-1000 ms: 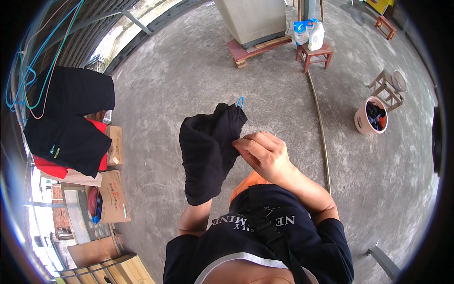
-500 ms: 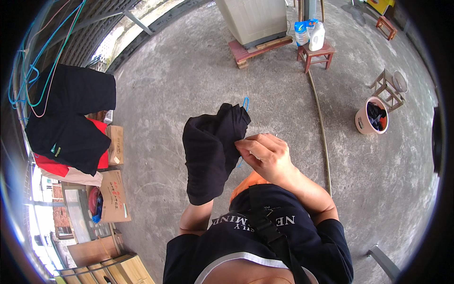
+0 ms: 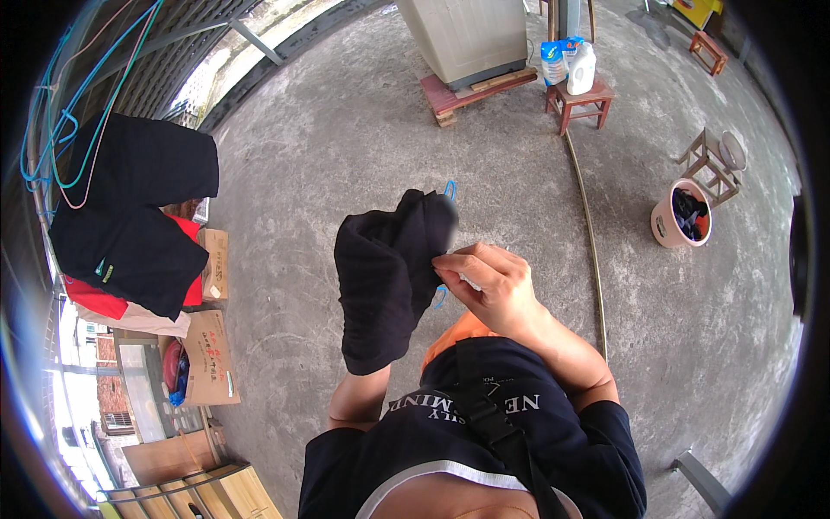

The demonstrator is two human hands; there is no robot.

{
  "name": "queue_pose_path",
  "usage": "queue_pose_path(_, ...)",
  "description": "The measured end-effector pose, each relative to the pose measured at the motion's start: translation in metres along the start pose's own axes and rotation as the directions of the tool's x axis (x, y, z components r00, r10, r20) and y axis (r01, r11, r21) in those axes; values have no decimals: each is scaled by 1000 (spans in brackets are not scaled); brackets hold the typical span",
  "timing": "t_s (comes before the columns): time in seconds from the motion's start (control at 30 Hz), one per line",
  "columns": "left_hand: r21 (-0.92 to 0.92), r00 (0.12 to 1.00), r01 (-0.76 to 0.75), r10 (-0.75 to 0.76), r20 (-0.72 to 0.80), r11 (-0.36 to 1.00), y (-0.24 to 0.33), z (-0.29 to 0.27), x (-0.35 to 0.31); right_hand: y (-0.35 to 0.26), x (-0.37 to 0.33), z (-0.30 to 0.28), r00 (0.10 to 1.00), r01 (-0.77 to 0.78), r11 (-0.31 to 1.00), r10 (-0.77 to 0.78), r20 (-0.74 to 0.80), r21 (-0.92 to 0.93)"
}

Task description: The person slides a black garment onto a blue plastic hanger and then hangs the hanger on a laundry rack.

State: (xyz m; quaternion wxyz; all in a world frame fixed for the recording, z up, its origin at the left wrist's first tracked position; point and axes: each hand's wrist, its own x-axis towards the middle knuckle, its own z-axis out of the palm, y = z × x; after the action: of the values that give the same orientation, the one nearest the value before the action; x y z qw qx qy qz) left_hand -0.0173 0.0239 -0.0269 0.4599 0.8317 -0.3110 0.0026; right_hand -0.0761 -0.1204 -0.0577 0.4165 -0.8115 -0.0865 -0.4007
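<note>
I saw a black cloth (image 3: 385, 277) held up in front of the chest, high over the grey concrete floor (image 3: 346, 147). The right hand (image 3: 488, 290) was curled almost shut, and its fingertips (image 3: 443, 264) pinched the right edge of the cloth. The left hand was hidden under the cloth, so I could not tell how open it was; only the left forearm (image 3: 359, 402) came up into the cloth from below. It looked like the cloth was draped over that hand, but I was not sure. A thin blue thing (image 3: 450, 190), maybe a hanger, poked out at the top of the cloth and again by the right hand.

On the far left, dark clothes (image 3: 130, 216) hung from a line, with a red cloth (image 3: 95, 298) under them. Brown cardboard boxes (image 3: 207, 355) stood just below. Far ahead, a pale washing machine (image 3: 467, 35) sat on a wooden pallet (image 3: 467, 91). Next to it, a small red stool (image 3: 579, 99) carried a white bottle (image 3: 581, 69) and a blue bag (image 3: 552, 62). A hose (image 3: 588, 225) ran along the floor. To the right, a pink bucket (image 3: 666, 229) held clothes.
</note>
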Motion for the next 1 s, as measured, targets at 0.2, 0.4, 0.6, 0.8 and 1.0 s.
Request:
queue_pose_path(0.2, 242, 979, -202, 191, 69, 949, 9, -2, 9, 2, -3, 2, 1000, 3, 999, -3, 5, -45)
queue_pose_path(0.4, 470, 941, -337, 312, 132, 816, 19, -8, 14, 4, -1, 4, 999, 39, 997, -40, -20, -62)
queue_pose_path(0.6, 390, 946, -321, 313, 85, 863, 5, -4, 10, 3, 0, 2, 998, -28, 998, 25, -55, -56)
queue_pose_path(0.8, 219, 984, -147, 166, -68, 965, 7, -2, 2, 4, 1, -3, 1000, 6, 1000, -6, 15, 7)
queue_pose_path(1.0, 450, 936, -351, 312, 162, 821, 25, -8, 18, 5, 0, 1, 999, 39, 998, -39, -1, -52)
